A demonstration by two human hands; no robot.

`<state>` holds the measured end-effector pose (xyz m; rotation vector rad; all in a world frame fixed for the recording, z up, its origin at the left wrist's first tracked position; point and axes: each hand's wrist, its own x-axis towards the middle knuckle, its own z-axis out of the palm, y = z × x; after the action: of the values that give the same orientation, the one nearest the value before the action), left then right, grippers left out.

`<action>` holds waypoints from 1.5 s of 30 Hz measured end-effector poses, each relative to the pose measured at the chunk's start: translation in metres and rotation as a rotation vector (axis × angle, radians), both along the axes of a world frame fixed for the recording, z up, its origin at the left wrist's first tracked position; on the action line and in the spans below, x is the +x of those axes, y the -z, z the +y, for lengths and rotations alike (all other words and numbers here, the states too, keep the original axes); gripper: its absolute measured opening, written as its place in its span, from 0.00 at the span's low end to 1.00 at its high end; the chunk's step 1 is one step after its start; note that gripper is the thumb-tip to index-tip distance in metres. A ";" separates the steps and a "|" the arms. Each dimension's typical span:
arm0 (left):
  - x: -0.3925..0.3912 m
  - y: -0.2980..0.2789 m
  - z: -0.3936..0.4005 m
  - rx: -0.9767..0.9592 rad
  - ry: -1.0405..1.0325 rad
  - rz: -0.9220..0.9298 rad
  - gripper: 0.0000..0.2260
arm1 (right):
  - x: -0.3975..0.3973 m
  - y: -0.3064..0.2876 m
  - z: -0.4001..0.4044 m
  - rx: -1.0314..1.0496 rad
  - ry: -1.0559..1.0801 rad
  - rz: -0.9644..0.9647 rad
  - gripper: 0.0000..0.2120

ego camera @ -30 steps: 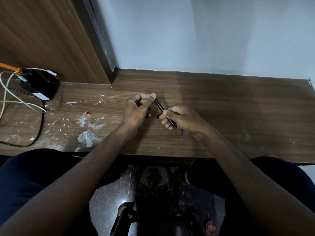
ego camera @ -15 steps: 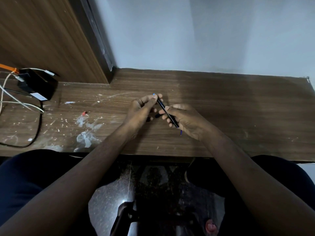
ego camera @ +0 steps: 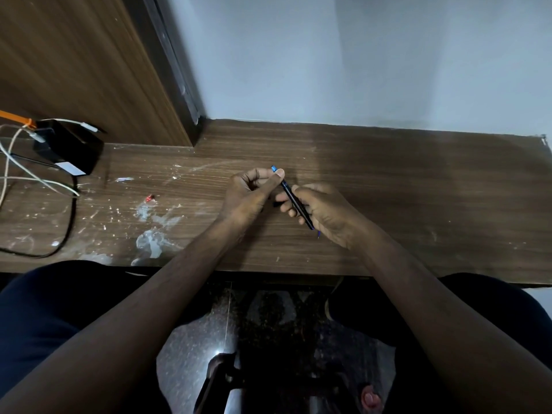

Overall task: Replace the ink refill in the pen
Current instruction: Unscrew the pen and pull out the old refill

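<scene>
1. The fingers (ego camera: 279,174) of the left hand (ego camera: 248,195) are pinching the upper end of the pen (ego camera: 294,198), thumb pressing against it just below the blue cap end (ego camera: 274,168).
2. The right hand (ego camera: 325,213) is wrapping its fingers (ego camera: 286,203) around the pen's lower half, gripping the dark barrel.
3. The pen is slanting between the two hands, held above the counter (ego camera: 388,180), its thin blue tip (ego camera: 318,233) poking out below the right palm.
4. Off to the left of the left fingers, white paint smears (ego camera: 152,237) and a small red scrap (ego camera: 149,198) are lying on the counter.
5. Farther left, a black box (ego camera: 70,149) is sitting with white cables (ego camera: 27,171) trailing from it.
</scene>
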<state>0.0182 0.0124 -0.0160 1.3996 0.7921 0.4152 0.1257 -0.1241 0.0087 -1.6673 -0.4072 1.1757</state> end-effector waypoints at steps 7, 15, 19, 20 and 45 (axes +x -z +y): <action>-0.002 0.000 0.002 -0.077 0.117 -0.019 0.10 | 0.004 0.001 -0.003 0.004 0.038 0.030 0.08; 0.000 0.004 0.003 0.010 -0.045 0.013 0.12 | 0.000 0.003 -0.002 0.011 0.023 -0.126 0.13; 0.002 0.002 0.006 0.012 -0.120 0.019 0.12 | -0.004 0.002 -0.001 -0.033 -0.024 -0.215 0.12; 0.002 0.001 0.008 0.010 -0.139 0.025 0.13 | -0.005 0.002 -0.001 -0.050 -0.024 -0.205 0.14; -0.002 -0.002 -0.013 0.045 0.306 0.171 0.16 | 0.006 0.001 0.003 0.053 0.401 0.321 0.06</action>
<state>0.0163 -0.0001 -0.0141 1.5838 0.6931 0.0771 0.1315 -0.1208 0.0076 -1.3990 0.0942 1.0900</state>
